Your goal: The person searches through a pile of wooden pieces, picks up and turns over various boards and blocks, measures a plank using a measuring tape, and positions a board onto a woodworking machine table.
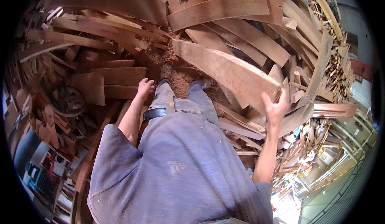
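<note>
1. Head view, far left: a jumble of reddish wood offcuts (50,121) surrounds a dark, wheel-like ring (68,101).
2. Left of centre: the left hand (146,86) is free, its fingers loosely curled, just beside stacked brown boards (124,79); I cannot tell whether it touches them.
3. Centre: orange-brown sawdust (182,85) lies around the feet, a narrow strip of room between the boards and the plank.
4. Right of centre: a wide wooden plank (224,71) slants across, its long axis running from a narrower end at upper left to a broad end at lower right. Its rough upper edge catches light; its broad face looks toward the camera.
5. The right hand (276,107) grasps that broad end, thumb against the face.
6. Far right: a long curved slab (321,65) stands near the hand, crowding that side.
</note>
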### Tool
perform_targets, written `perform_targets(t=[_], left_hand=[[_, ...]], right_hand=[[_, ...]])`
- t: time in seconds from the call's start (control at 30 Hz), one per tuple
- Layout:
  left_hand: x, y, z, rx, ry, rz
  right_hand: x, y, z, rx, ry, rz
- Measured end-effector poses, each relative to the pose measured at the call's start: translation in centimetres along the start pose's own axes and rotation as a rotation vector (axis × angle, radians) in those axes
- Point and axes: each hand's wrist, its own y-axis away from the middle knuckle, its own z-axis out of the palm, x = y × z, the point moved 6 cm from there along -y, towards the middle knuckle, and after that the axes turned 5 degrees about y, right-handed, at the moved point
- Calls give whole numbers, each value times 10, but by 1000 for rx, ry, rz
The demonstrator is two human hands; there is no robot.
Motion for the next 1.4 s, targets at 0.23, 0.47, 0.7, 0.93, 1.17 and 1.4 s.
perform_targets(t=[0.23,0.47,0.7,0.93,1.17,1.4], left_hand=[[10,-25,-10,-44,-165,51],[50,-7,-13,-169,-782,176],[33,-46,-26,-355,-1089,724],[35,13,51,-463,-1244,781],[20,59,102,-326,-551,129],[-26,90,193,-549,150,-371]], right_hand=[[-11,101,17,5,59,-109],[-16,144,23,70,21,-193],[-26,158,25,36,54,-314],[-15,158,21,19,57,-388],[-2,172,24,-10,108,-698],[-11,188,29,-62,104,-947]])
